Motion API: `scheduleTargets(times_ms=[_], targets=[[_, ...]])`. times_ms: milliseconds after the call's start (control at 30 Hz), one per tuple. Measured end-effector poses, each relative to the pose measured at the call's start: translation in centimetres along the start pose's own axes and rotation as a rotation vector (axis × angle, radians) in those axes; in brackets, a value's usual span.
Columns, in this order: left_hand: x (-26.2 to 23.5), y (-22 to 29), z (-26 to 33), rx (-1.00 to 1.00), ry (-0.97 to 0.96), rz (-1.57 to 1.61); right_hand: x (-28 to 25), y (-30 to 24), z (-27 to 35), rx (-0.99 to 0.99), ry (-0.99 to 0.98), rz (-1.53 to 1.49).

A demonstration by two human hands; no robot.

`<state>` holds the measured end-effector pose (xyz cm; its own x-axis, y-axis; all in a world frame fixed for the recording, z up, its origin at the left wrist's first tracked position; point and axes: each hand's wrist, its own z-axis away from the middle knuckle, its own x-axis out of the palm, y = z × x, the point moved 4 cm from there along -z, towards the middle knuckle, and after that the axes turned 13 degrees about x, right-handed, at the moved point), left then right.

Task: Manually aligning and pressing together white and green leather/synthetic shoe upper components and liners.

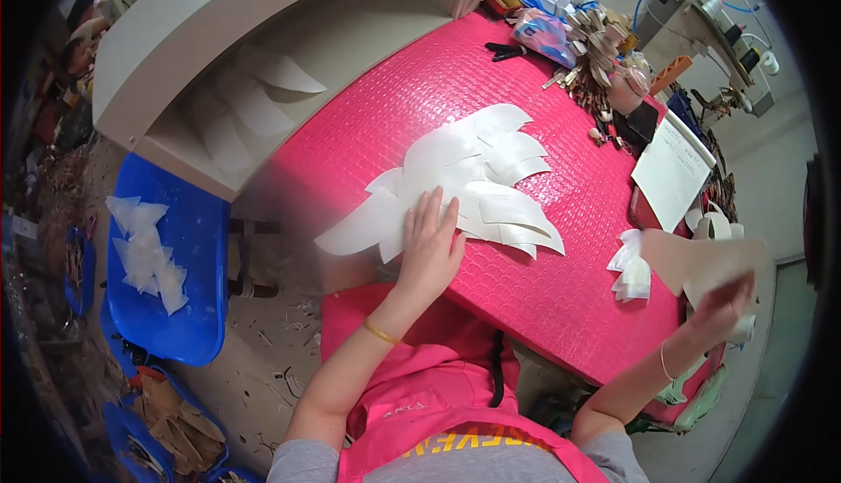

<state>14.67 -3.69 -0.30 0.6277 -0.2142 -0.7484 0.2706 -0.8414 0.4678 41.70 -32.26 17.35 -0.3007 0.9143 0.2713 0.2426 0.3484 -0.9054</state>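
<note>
My left hand (433, 248) lies with its fingers outstretched on overlapping white leaf-shaped pieces (473, 155), which fan out over the pink table. They look like thin, stiff sheet material. At the right edge of the table my right hand (725, 304), smeared a little by motion, grips a pale beige curved piece (692, 260). That piece is blurred too, and the fingertips are partly hidden. Left of it, a small stack of white pieces (632, 264) rests on the table.
The pink textured table cover (385, 124) meets a pale cabinet (175, 36) with more white pieces (254, 98) inside. A blue chair (206, 308) holds translucent pieces (149, 251). An open notebook (673, 168) and mixed clutter (604, 54) line the far right.
</note>
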Motion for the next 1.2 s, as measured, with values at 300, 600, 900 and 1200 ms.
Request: scheduleTargets(times_ms=[300,600,900,1200], targets=[[-4.1,3.9,-2.0,-0.365,0.031,1.420,26.1,15.7,7.8,0.892,-0.949,0.089],[-8.2,-10.0,-4.4,-0.250,0.498,0.432,47.1,24.0,6.7,0.635,-1.320,0.549],[-10.5,-24.7,-8.4,-0.317,0.034,-0.478,65.5,34.9,6.7,0.227,-1.385,0.483],[-12.3,-24.7,-8.5,-0.398,-0.038,-0.309,66.3,36.9,9.0,-0.287,-1.008,0.273]])
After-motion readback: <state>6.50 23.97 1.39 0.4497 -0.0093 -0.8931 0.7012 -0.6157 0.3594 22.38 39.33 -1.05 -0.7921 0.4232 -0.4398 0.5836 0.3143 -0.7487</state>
